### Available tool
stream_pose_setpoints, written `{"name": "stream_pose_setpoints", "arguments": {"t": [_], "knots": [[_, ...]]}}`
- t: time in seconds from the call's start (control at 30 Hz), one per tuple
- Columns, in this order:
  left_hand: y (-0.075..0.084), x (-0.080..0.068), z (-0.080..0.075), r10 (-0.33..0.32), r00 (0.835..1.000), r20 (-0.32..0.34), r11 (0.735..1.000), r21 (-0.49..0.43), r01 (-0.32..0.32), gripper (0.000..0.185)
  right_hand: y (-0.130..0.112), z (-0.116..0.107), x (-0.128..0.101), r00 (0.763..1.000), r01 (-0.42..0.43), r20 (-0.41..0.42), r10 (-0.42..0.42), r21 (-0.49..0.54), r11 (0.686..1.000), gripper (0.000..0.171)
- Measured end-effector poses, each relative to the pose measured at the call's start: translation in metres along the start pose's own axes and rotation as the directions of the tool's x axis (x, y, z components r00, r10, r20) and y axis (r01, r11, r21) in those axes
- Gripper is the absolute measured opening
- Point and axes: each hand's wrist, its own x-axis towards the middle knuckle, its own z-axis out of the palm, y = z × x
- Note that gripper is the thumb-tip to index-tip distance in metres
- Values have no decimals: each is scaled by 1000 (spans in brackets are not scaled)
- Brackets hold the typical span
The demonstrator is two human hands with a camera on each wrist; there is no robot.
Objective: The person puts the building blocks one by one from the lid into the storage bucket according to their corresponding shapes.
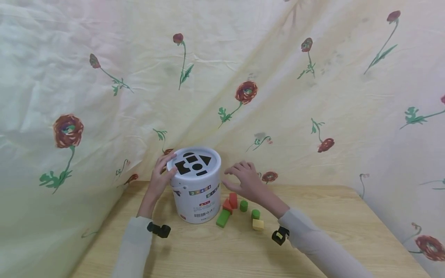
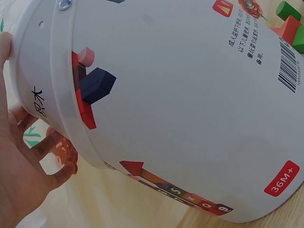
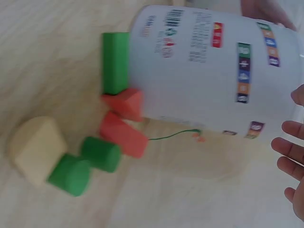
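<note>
— Position of the white bucket (image 1: pixel 197 185)?
— Upright on the wooden table (image 1: pixel 333 235), toward its far left. Left hand (image 1: pixel 160 177) touches the lid rim (image 1: pixel 169 165), fingers loosely bent, clasping nothing.
— Right hand (image 1: pixel 243 180)?
— Relaxed, fingers spread, hovering just right of the bucket, above the blocks (image 1: pixel 240 211).

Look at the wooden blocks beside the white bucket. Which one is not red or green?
The pale yellow block, lying farthest from the bucket beside a green cylinder; the other blocks are red or green.
</note>
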Motion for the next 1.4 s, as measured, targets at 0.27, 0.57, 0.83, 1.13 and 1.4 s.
{"name": "stream_pose_setpoints", "arguments": {"t": [0.27, 0.57, 0.83, 1.13, 1.4], "knots": [[1, 0, 0, 4, 1000, 4, 1000, -1, -4, 56, 21, 19, -38, 993, -82, 85, 82, -8, 997, 34], [-1, -1, -1, 28, 1000, 13, 1000, -13, -28, 55, 47, 42, -70, 971, -187, 163, 173, 71, 980, 37], [-3, 0, -1, 34, 999, 14, 999, -15, -34, 56, 60, 53, -88, 933, -317, 230, 276, 166, 934, 44], [-3, 0, -2, 24, 1000, 20, 999, -35, -23, 55, 64, 60, -96, 921, -350, 238, 310, 151, 924, 43], [9, -4, -1, 11, 1000, 25, 999, -53, -9, 56, 65, 65, -99, 921, -351, 216, 323, 107, 930, 37]]}}
